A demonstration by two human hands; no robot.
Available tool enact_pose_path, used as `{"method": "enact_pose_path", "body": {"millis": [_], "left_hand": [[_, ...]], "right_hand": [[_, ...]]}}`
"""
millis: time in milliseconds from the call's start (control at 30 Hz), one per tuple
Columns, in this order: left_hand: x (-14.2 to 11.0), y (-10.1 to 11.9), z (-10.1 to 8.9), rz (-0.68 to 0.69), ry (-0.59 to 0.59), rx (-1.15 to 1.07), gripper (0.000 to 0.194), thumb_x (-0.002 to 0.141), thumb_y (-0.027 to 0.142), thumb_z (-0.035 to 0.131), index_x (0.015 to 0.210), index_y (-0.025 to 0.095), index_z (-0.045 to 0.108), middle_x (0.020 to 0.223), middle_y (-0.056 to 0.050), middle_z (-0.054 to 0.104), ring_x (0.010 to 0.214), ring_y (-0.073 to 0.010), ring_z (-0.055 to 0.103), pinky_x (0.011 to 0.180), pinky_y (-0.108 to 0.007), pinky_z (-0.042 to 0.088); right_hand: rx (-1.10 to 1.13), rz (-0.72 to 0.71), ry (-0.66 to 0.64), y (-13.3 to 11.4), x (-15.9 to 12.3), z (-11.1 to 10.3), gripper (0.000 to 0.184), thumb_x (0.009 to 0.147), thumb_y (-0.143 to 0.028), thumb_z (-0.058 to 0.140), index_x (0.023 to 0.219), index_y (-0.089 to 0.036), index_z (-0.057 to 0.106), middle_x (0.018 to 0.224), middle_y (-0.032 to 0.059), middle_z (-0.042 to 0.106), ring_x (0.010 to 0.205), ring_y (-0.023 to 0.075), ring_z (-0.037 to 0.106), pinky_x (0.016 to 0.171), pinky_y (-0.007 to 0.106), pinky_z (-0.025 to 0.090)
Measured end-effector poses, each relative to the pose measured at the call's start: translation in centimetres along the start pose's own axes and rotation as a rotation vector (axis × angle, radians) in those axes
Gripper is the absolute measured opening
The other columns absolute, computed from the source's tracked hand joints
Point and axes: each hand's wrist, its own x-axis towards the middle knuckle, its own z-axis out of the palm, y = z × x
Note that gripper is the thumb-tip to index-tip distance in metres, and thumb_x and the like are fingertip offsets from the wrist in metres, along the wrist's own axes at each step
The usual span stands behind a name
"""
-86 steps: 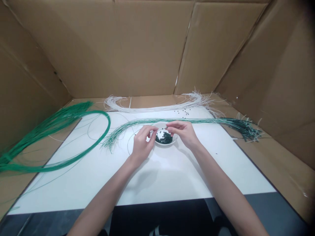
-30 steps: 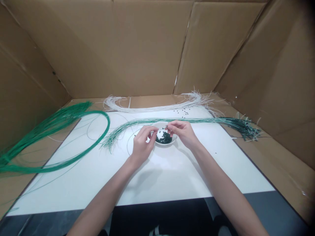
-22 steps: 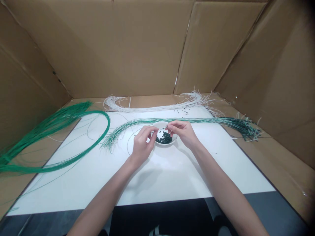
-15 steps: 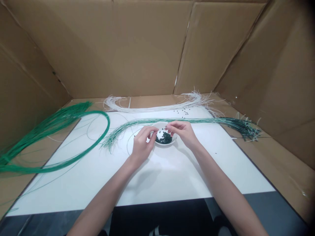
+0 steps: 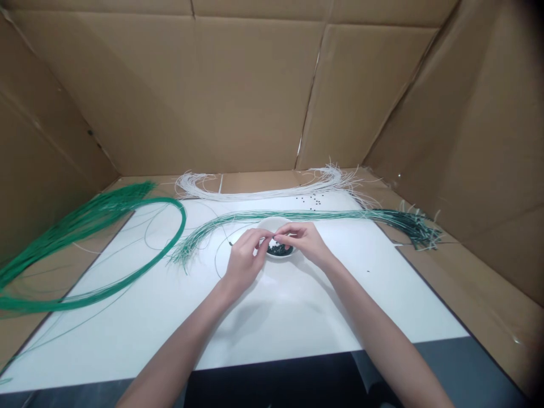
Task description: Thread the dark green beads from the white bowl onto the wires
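Observation:
Over a white bowl (image 5: 276, 221) of small dark beads (image 5: 280, 249), my two hands meet fingertip to fingertip. My left hand (image 5: 247, 252) is closed in a pinch on a thin green cord (image 5: 216, 258), which loops out behind it on the left. A dark bead (image 5: 230, 243) sits near the cord's far side. My right hand (image 5: 308, 243) also pinches, at the cord's tip, on what looks like a tiny dark bead, mostly hidden by the fingers. Behind the bowl lies a bundle of green cords (image 5: 297, 215), its right end strung thickly with dark beads.
A bundle of white cords (image 5: 255, 196) lies at the back, with several loose dark beads (image 5: 315, 199) before it. A large loop of green cords (image 5: 144, 266) spreads on the left. Cardboard walls (image 5: 238, 96) enclose the white tabletop (image 5: 140, 334).
My hands have come together, closing the short gap between their fingertips over the bowl. The whole view has shifted slightly as the head tilted up.

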Motion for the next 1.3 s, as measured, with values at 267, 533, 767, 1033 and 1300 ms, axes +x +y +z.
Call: {"method": "enact_pose_path", "body": {"millis": [267,533,767,1033,1300], "left_hand": [[0.4,-0.7,-0.2,-0.244,0.056,-0.009,0.01,0.081,0.02,0.048,0.086,0.019,0.056,0.083,0.0,0.061,0.064,-0.0085,0.051,0.06,-0.02,0.041],[0.5,-1.5,-0.3,-0.351,0.018,-0.031,0.012,0.08,0.023,0.047,0.087,0.02,0.057,0.085,-0.001,0.062,0.07,-0.0109,0.055,0.062,-0.022,0.043],[0.4,-2.2,-0.1,-0.412,-0.018,-0.034,0.014,0.079,0.027,0.048,0.085,0.02,0.058,0.081,-0.001,0.063,0.068,-0.013,0.057,0.06,-0.024,0.045],[0.2,-2.4,0.5,-0.51,-0.065,-0.069,0.014,0.076,0.025,0.05,0.086,0.019,0.058,0.084,-0.003,0.063,0.072,-0.0142,0.058,0.066,-0.026,0.045],[0.3,-3.4,1.2,-0.442,-0.005,-0.091,0.014,0.078,0.025,0.048,0.085,0.019,0.058,0.085,-0.004,0.063,0.077,-0.0157,0.058,0.07,-0.028,0.045]], "right_hand": [[-0.391,-0.03,0.014,-0.3,0.9,-1.2,0.027,0.077,-0.032,0.05,0.093,-0.016,0.065,0.089,0.0071,0.066,0.075,0.0156,0.06,0.069,0.028,0.047],[-1.211,0.184,-0.4,-1.7,3.2,0.8,0.044,0.051,-0.012,0.071,0.094,-0.013,0.065,0.095,0.0138,0.064,0.083,0.0253,0.059,0.062,0.026,0.045],[-1.245,0.176,-0.416,-0.4,3.7,1.4,0.038,0.053,-0.003,0.062,0.088,-0.015,0.067,0.09,0.0094,0.064,0.079,0.0201,0.059,0.059,0.022,0.042],[-1.152,0.088,-0.386,1.1,3.4,0.9,0.029,0.057,-0.002,0.054,0.078,-0.016,0.068,0.076,0.0041,0.067,0.072,0.0156,0.059,0.061,0.019,0.042],[-1.087,-0.014,-0.219,2.5,4.4,0.7,0.026,0.067,-0.005,0.049,0.077,-0.017,0.07,0.077,0.0056,0.069,0.075,0.0167,0.061,0.069,0.021,0.042]]}}
